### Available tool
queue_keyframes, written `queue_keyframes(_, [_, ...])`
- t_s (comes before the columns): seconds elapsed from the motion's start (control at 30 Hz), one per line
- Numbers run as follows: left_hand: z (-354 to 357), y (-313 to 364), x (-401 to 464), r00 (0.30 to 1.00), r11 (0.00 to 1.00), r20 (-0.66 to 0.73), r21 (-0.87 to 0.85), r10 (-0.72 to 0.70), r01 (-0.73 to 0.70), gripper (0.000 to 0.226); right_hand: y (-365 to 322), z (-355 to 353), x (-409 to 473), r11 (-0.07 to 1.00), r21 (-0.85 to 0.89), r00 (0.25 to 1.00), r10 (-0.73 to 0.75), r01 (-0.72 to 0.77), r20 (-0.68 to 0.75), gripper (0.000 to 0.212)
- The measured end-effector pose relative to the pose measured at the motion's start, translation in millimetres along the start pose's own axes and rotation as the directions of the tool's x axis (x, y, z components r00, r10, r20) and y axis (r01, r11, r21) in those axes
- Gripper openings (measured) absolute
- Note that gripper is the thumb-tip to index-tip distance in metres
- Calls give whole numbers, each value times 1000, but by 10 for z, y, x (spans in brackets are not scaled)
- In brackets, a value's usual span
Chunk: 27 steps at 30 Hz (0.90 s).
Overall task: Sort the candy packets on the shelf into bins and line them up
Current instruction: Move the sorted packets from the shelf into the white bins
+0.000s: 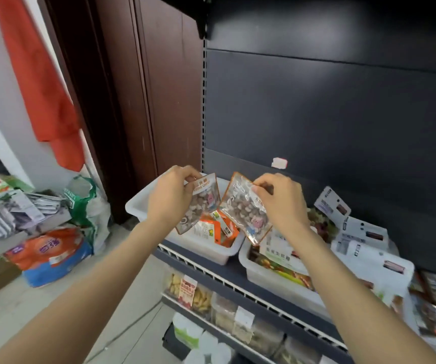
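Fingers of both hands are curled and pinching: my left hand (pixel 171 198) grips one clear candy packet (pixel 201 203) by its top edge, thumb side hidden behind the film, and my right hand (pixel 281 203) pinches a second matching packet (pixel 245 211) at its upper right corner. Both packets hang above the left white bin (pixel 143 203), tilted toward each other, their lower corners near but, as far as I can tell, not touching. Orange packets (pixel 222 227) already lie loose in that bin. A second white bin (pixel 248 261) sits just beside it on the shelf (pixel 227 274), holding mixed packets with white labels; more white packets (pixel 361 240) lie further right on the shelf, outside any bin. Judgement: the two in hand are the same kind, so they belong together. To do this well I should square them face to face first, align top edges, then set them down upright as one pair against a bin wall, not drop them flat on the orange ones. Risk: the film is slick and the contents are loose, so a corner pinch lets the packet swing; a fuller grip along the top seam would steady it. Which bin suits this kind I cannot settle from the view.
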<state>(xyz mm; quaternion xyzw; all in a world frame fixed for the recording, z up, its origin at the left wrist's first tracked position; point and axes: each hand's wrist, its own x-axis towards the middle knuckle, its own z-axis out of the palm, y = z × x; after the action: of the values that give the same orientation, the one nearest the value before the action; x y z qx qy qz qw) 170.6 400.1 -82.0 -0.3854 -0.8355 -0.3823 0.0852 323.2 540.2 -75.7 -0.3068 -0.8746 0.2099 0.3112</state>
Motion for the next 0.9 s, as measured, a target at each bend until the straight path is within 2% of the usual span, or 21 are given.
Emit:
queue_keyframes(0.13, [59, -446, 550, 999, 998, 32, 61, 17, -19, 16, -96, 461, 473, 1000, 18, 1000, 1, -1, -2, 9])
queue_keyframes(0.23, [172, -748, 926, 992, 995, 121, 93, 24, -35, 19, -143, 745, 737, 1000, -5, 1000, 28, -28, 6, 9])
queue_keyframes(0.4, [422, -1185, 1451, 953, 994, 292, 54, 79, -99, 21, -177, 1080, 1040, 990, -73, 991, 127, -124, 38, 12])
queue_keyframes(0.5, [673, -1427, 1709, 908, 990, 401, 7, 124, -138, 20, -153, 1292, 1162, 972, -126, 979, 202, -200, 3, 13])
queue_keyframes(0.7, [1347, -1789, 1937, 749, 961, 630, 16, 206, -277, 15, -94, 1592, 1284, 904, -262, 941, 319, -339, -118, 16])
queue_keyframes(0.8, [1568, -1887, 2047, 721, 965, 662, -17, 206, -261, 19, -59, 1713, 1327, 891, -259, 927, 345, -374, -149, 16])
queue_keyframes(0.9, [1697, -2011, 2147, 696, 938, 664, -25, 274, -345, 30, -89, 1879, 1362, 887, -250, 922, 368, -387, -121, 15])
